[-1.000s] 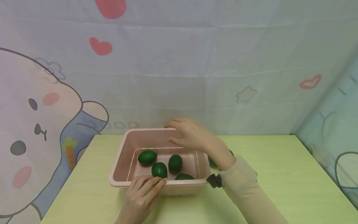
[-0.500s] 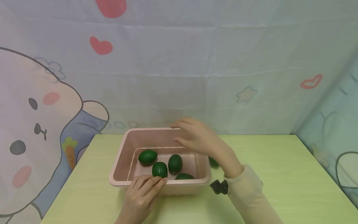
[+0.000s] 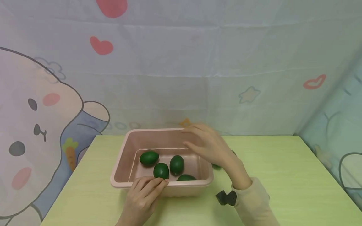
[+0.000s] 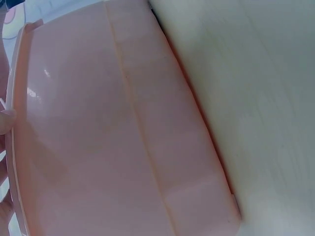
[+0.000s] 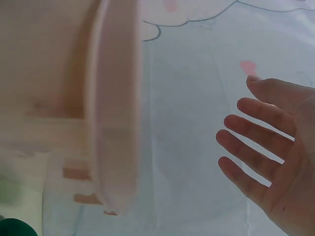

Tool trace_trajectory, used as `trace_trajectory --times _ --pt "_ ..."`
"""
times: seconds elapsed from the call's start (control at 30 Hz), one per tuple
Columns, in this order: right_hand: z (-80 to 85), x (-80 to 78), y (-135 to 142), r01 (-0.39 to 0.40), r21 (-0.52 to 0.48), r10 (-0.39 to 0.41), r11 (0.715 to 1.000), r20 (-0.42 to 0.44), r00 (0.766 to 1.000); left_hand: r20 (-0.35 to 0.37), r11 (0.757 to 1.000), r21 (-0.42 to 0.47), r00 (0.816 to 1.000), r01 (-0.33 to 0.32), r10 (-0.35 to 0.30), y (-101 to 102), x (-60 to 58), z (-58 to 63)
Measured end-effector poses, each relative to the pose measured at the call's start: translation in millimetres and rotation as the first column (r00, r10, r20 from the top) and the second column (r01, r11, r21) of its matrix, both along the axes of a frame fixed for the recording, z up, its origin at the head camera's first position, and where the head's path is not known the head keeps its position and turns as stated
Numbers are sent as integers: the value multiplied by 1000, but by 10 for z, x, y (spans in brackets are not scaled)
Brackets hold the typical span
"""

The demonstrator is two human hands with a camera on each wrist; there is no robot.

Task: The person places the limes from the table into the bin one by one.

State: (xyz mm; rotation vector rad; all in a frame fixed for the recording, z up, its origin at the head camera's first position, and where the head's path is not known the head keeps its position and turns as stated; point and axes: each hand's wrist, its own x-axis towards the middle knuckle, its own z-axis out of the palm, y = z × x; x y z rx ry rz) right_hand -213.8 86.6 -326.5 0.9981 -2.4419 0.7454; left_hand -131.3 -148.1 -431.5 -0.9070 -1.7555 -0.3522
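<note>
Fingers (image 3: 150, 185) of the left hand (image 3: 141, 198) grip the rim (image 3: 192, 184) of the pink bin (image 3: 186, 191), likely steadying its green fruits (image 3: 149, 158) near the back edge of the table (image 3: 282, 175), while the right hand (image 3: 208, 144) hovers, fingers apart.

Left grip (image 3: 142, 197) curled, right grip (image 3: 208, 144) raised, fingers (image 5: 253, 136) spread, right forearm (image 3: 238, 175) slanting

Soft light reaches you in the head view, with faint shadow on the yellow-green tabletop (image 3: 282, 175) in front of the pink bin (image 3: 186, 191); your left wrist picture catches white glare on its dim wall (image 4: 78, 123), your right wrist picture a blurred rim (image 5: 115, 108).
</note>
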Motion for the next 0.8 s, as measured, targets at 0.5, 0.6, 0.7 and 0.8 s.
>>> trace_trajectory --times 0.5,0.6,0.7,0.8 --pt "-207 56 209 61 -176 -55 983 36 998 36 1000 -3 999 -7 8 -11 2 -37" --pt "-232 61 243 69 -183 -65 981 29 997 44 1000 -3 999 -10 10 -15 3 -40" --pt "-261 65 274 81 -184 -76 980 32 997 45 1000 -4 999 -8 8 -14 4 -36" --pt "-297 74 300 95 -181 -90 979 35 995 39 1000 -2 999 -1 1 -3 6 -25"
